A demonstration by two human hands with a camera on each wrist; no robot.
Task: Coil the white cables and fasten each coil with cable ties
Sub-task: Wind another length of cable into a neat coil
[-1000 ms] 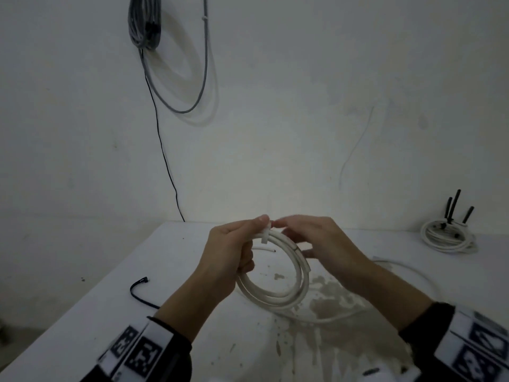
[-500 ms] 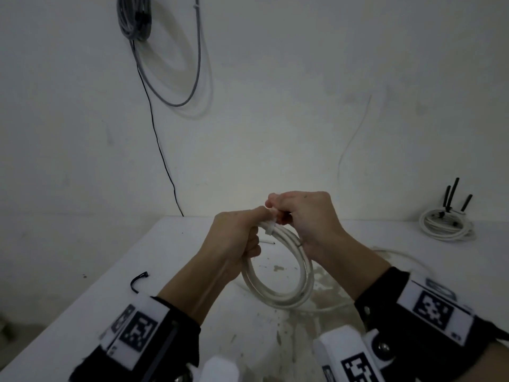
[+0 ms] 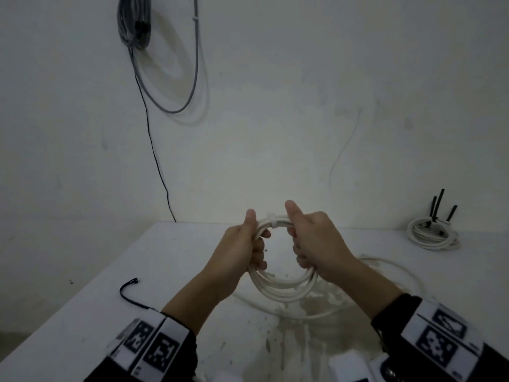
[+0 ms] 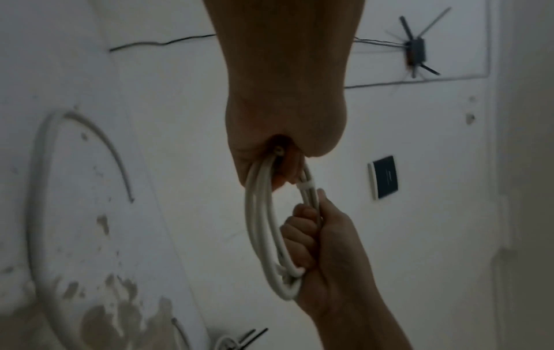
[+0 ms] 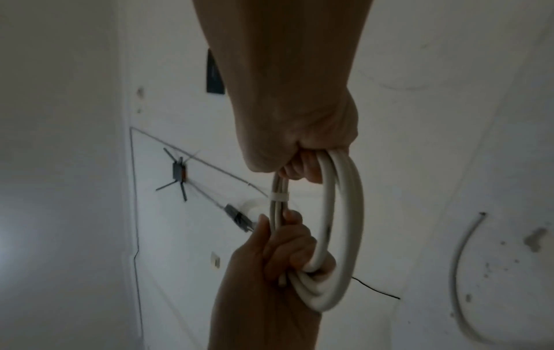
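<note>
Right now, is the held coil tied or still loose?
Tied at one spot: a white cable tie wraps the strands of the coil between the left hand and right hand. Whether it is pulled tight, cannot tell.

Grey cable bundle [image 3: 134,22] (wall-hung), stained table [image 3: 82,299].

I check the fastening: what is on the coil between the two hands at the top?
A white cable tie wraps the coil between left hand and right hand; all views show it.
</note>
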